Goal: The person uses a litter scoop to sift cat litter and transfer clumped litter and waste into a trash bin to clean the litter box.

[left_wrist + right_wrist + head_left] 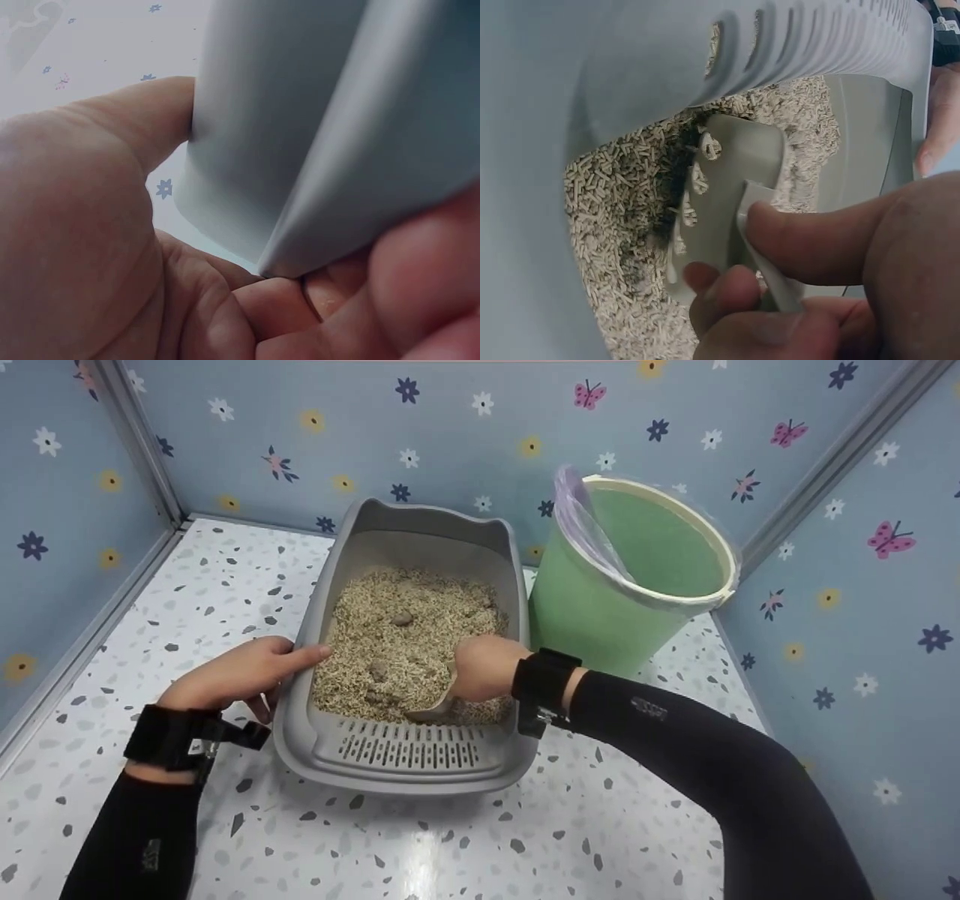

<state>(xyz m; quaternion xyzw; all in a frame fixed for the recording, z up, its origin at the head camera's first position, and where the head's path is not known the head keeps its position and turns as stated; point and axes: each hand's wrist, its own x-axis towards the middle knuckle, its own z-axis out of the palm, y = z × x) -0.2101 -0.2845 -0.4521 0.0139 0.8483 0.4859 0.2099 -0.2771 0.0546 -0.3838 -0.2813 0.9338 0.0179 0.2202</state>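
A grey litter box (pixel 405 784) holds tan pellet litter (pixel 435 592) with a dark clump (pixel 402 619) near the middle and several more toward the front. At the box's left side, my left hand (pixel 238 671) grips the rim (pixel 277 112), thumb over the top and fingers beneath. My right hand (pixel 486 667) reaches inside and holds a beige slotted litter scoop (pixel 739 165) by its handle, the thumb pressed along it. The scoop's slotted edge lies in the litter beside a dark patch (pixel 679 172), close to the box's slotted front ledge (pixel 409 746).
To the right of the box stands a green bin (pixel 592 622) with a pale purple bag (pixel 574 506) over its rim. Flower-patterned panels (pixel 450 435) enclose the speckled floor (pixel 360 840) at the back and both sides.
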